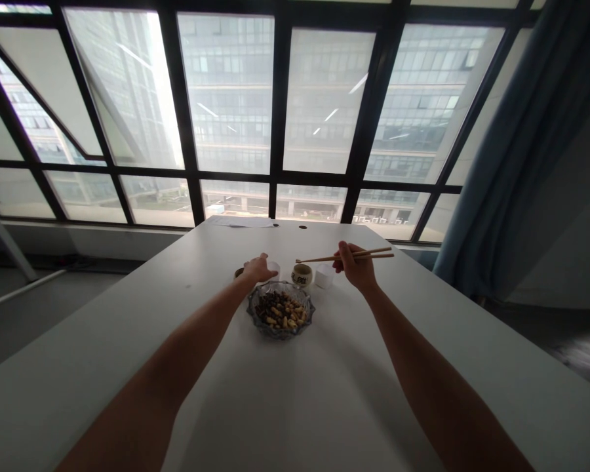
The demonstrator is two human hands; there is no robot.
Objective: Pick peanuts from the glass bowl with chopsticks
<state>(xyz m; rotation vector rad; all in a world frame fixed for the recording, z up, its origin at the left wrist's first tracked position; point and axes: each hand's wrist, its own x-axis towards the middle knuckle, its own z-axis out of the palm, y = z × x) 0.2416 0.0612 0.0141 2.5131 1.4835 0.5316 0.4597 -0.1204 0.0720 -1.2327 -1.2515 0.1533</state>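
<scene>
My right hand [354, 265] holds a pair of wooden chopsticks [324, 259] in a closed grip, level above the table. Their tips, pointing left, hang over a small beige cup [301, 276] with dark characters; a tiny piece may sit at the tips. My left hand [258, 268] is stretched forward with thumb and fingers apart, beside a white cup [274, 269]; whether it touches the cup I cannot tell. A dark-rimmed cup [238, 273] is partly hidden behind that hand. Nearer me stands a scalloped glass bowl [281, 334] of dark and pale yellow pieces [282, 311].
Another white cup [323, 278] stands right of the beige one, near my right hand. Papers [240, 222] lie at the far end of the white table [285, 406]. Beyond are large windows [226, 98], with a blue curtain [501, 157] at the right.
</scene>
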